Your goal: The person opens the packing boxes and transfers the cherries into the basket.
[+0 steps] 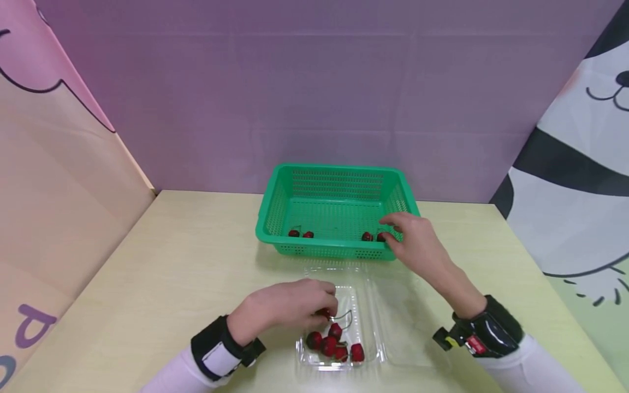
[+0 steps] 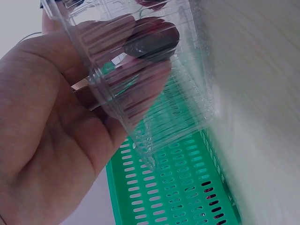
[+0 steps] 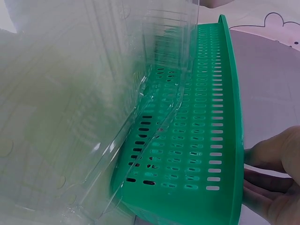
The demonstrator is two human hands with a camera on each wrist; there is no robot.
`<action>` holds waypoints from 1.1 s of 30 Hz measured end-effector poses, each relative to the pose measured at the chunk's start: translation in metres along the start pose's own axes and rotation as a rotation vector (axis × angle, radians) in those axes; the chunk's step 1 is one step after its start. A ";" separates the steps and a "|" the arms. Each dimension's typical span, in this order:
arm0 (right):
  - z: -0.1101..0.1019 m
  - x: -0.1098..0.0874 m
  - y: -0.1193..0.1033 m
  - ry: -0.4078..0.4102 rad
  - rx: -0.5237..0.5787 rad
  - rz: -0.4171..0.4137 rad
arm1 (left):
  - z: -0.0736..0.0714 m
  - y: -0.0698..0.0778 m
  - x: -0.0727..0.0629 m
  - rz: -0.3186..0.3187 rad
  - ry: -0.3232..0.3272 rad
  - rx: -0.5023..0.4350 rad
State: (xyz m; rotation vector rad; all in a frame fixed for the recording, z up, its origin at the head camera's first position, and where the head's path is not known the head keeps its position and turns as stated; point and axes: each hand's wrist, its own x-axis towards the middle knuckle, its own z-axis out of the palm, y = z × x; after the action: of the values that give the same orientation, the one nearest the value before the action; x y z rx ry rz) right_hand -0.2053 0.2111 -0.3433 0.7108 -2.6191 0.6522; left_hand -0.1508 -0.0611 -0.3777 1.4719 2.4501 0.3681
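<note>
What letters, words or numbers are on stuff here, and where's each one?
"p" or "d", can't tell which: tilted purple letter on the left backdrop.
Blue curve below it: cut off, can't be read.
Red label on the right wrist strap: too small and blurred to read.
Green basket and clear plastic box: no readable words.

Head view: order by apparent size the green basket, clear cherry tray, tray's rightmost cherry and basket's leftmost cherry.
1. Green basket
2. Clear tray
3. Smallest: the tray's rightmost cherry and the basket's leftmost cherry, unranked because the latter sits farther away.
</note>
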 end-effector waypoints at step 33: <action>0.003 -0.007 -0.012 0.002 0.058 -0.063 | -0.007 -0.006 0.000 0.101 0.173 0.051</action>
State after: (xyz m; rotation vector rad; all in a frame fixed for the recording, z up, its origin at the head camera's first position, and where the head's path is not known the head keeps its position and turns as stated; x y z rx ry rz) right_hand -0.1934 0.2036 -0.3448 0.8062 -2.5734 0.7126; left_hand -0.1580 -0.0639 -0.3735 1.6542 2.5400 0.4756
